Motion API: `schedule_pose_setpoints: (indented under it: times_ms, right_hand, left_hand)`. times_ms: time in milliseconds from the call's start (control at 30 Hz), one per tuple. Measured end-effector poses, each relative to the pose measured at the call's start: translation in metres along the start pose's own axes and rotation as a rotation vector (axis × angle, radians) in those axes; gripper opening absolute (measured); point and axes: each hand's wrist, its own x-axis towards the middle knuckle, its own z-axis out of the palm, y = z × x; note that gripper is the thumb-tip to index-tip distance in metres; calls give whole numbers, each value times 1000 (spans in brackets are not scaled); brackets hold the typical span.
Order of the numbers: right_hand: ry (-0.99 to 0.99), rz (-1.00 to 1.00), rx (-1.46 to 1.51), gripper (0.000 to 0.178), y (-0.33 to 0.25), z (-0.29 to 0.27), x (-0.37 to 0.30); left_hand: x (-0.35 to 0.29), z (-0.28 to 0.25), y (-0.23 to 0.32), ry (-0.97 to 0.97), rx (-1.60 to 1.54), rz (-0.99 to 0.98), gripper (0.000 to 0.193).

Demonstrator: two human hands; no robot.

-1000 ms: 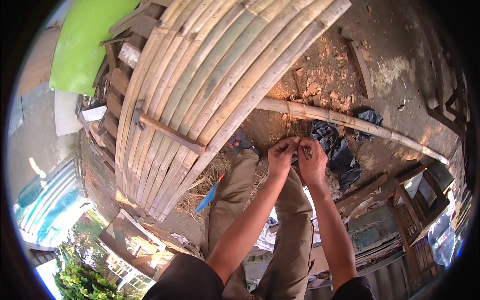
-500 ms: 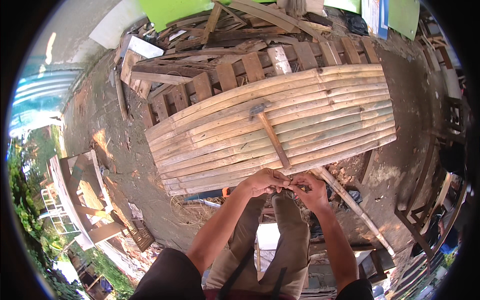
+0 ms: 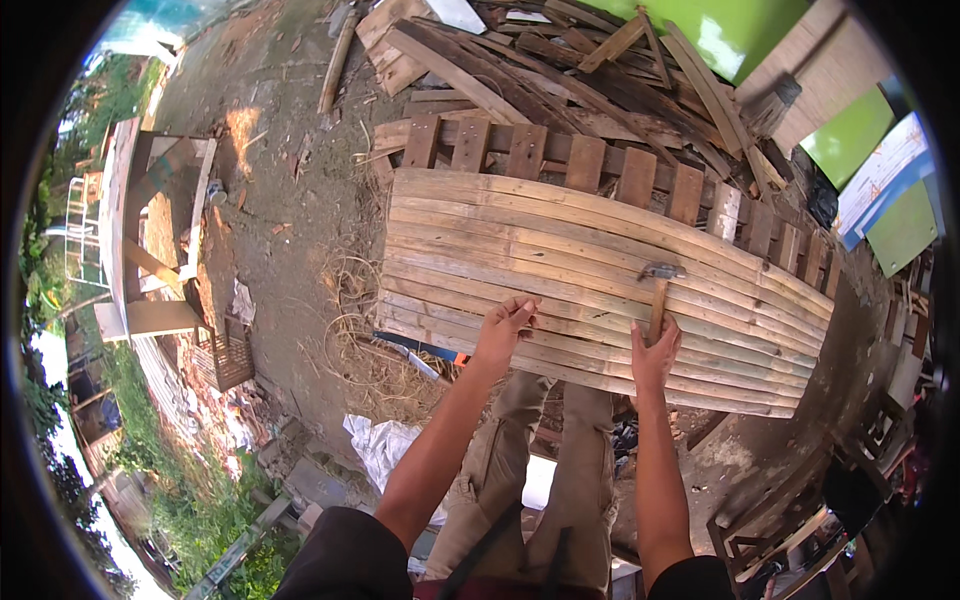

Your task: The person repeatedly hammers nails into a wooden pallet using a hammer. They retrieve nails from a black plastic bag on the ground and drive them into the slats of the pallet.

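A claw hammer with a dark metal head and wooden handle lies on a panel of split bamboo slats. At the lower end of its handle is my right hand, fingers curled round the wood and thumb on the left side. The hammer's head rests near the middle of the slats. My left hand hovers over the near part of the panel, left of the hammer. Its thumb and fingertips are pinched together; whatever they hold is too small to make out.
Behind the panel lies a slatted wooden pallet, with a heap of old boards beyond it. Dry fibre strands and a handsaw lie on the ground to the left. A wooden frame stands farther left.
My hands, which were together at the near edge of the panel, have parted. The right has reached the hammer handle; the left has moved over the slats. The view has turned left.
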Motion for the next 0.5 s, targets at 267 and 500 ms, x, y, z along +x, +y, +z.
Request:
schedule_pose_setpoints:
  times_ms: [267,500]
  right_hand:
    - [-120,80,305,42,-39,21,12]
    - [-354,27,687,43,-119,93,81]
  left_hand:
    - [51,-45,46,405,-206,396,23]
    - [128,-64,102,943,612,959,19]
